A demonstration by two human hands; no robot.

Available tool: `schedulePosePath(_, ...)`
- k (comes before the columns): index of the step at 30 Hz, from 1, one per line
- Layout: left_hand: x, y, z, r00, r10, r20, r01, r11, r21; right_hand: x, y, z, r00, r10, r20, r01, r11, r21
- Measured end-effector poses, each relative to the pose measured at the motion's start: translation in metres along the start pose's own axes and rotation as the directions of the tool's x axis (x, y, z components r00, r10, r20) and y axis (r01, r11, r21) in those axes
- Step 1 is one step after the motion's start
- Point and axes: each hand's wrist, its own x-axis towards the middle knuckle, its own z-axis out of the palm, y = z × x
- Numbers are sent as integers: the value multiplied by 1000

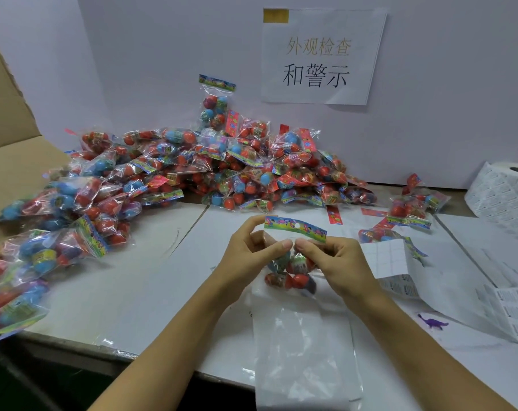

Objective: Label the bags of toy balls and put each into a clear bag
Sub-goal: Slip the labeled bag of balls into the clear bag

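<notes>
I hold one bag of toy balls (290, 272) upright above the table, its colourful header card (295, 227) on top. My left hand (250, 250) pinches the bag just under the header from the left. My right hand (332, 259) pinches it from the right, thumb tips nearly meeting at the middle. Red and patterned balls show below my fingers. A stack of clear bags (302, 351) lies flat on the table right under the held bag, reaching the near edge.
A large pile of ball bags (192, 170) covers the back and left of the table, spilling from a cardboard box (11, 137). A few more bags (412, 206) lie at the right. Label sheets (397, 262) and a label roll (504, 188) sit right. A purple toy dinosaur (433, 321).
</notes>
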Motion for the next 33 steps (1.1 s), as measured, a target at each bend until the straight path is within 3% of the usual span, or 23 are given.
schedulePosePath(3, 0, 1, -1, 1000, 1, 17, -2, 999, 49, 3, -1, -5, 994, 76, -80, -71, 996, 58)
schedulePosePath(6, 4, 1, -5, 978, 60, -198, -48, 997, 61, 9, 1, -12, 980, 128, -156, -106, 984, 143)
schedulePosePath(9, 7, 2, -19, 824, 126, -553, -12, 979, 206, 14, 4, -18, 940, 241, -240, -187, 956, 227)
schedulePosePath(11, 8, -2, -31, 736, 143, -662, 116, 936, 332, 16, 7, -19, 923, 316, -218, -276, 941, 196)
schedulePosePath(14, 9, -2, -34, 743, 17, -670, 381, 812, 442, 13, 6, -13, 901, 425, -84, -406, 896, 179)
schedulePosePath(16, 8, -1, -30, 752, -6, -659, 451, 734, 507, 9, 2, -9, 877, 480, 17, -464, 839, 283)
schedulePosePath(20, 6, -8, -25, 873, 119, -473, 361, 495, 790, 4, -1, -9, 849, 514, 123, -524, 785, 331)
schedulePosePath(22, 6, -12, -20, 932, 99, -348, 267, 460, 847, 2, -2, -7, 851, 503, 148, -523, 798, 300)
schedulePosePath(25, 6, -14, -12, 947, 196, -254, 119, 519, 846, 0, -5, -6, 880, 418, 226, -469, 837, 281)
schedulePosePath(28, 3, -11, -10, 828, 425, -366, 1, 651, 759, 1, -5, -10, 933, 304, 193, -350, 889, 295)
schedulePosePath(29, 2, -7, -11, 825, 389, -410, 6, 718, 696, 1, -5, -11, 947, 260, 188, -307, 905, 296)
schedulePosePath(31, 2, 2, -11, 908, 135, -396, 87, 864, 495, 2, -4, -12, 959, 191, 209, -249, 920, 301)
schedulePosePath(33, 0, 8, -8, 970, -130, -208, 184, 945, 269, 1, -2, -12, 954, 162, 252, -237, 922, 305)
